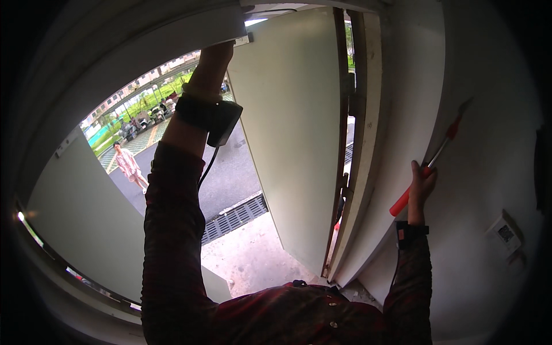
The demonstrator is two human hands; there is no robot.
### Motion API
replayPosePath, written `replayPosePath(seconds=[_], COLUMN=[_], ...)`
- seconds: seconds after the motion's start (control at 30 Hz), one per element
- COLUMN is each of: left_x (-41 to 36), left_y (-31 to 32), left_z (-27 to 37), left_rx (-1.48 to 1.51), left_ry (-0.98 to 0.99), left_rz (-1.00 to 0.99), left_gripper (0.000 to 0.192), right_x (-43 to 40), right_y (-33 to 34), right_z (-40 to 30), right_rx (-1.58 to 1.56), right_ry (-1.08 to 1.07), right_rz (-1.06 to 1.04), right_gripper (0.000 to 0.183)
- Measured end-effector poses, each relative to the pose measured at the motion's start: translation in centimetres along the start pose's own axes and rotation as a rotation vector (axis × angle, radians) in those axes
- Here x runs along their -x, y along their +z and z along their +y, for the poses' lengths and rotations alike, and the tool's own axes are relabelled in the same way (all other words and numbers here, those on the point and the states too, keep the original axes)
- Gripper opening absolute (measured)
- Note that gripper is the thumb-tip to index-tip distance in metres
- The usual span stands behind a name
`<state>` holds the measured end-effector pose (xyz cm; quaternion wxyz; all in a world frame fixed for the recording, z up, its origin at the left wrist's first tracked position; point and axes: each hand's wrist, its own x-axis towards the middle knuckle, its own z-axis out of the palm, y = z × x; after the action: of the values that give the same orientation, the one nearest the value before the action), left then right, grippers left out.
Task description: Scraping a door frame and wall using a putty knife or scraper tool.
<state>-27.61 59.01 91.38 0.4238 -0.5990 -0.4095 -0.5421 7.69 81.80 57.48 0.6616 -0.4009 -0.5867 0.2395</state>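
Note:
My left hand (217, 52) is raised to the underside of the grey beam (202, 30) over the doorway, beside a small metal bracket (243, 40) at the top of the pale green door leaf (289, 129). Its fingers are hidden, so what they hold cannot be seen. On the right, my right hand (421, 186) is closed around a long tool (401, 200) with a red handle, a thin metal shaft and a dark pointed tip. The tool slants up and right, in front of the white wall. Both wrists carry strapped black devices with cables.
Another door leaf (99, 207) stands at the left. Outside, a person (127, 164) in light clothes is on the roadway, with parked scooters (142, 120) beyond. A drain grate (235, 217) crosses the ground outside the doorway. A white wall box (505, 235) is at the right.

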Motion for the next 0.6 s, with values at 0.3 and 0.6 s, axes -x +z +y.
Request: replayPosePath(seconds=[0.3,0.6], left_x=[-0.3,1.3], left_y=[-0.1,-0.7], left_z=[1.1,1.8], left_rx=[-0.471,-0.700], left_ry=[0.297,0.526], left_rz=[0.131,0.191], left_gripper=[0.018,0.018], right_x=[-0.2,-0.1], right_y=[0.0,-0.1], right_z=[0.5,-0.3], right_rx=[-0.004,-0.010], right_ry=[0.012,0.010], right_rz=[-0.003,-0.020], right_gripper=[0.053,0.052])
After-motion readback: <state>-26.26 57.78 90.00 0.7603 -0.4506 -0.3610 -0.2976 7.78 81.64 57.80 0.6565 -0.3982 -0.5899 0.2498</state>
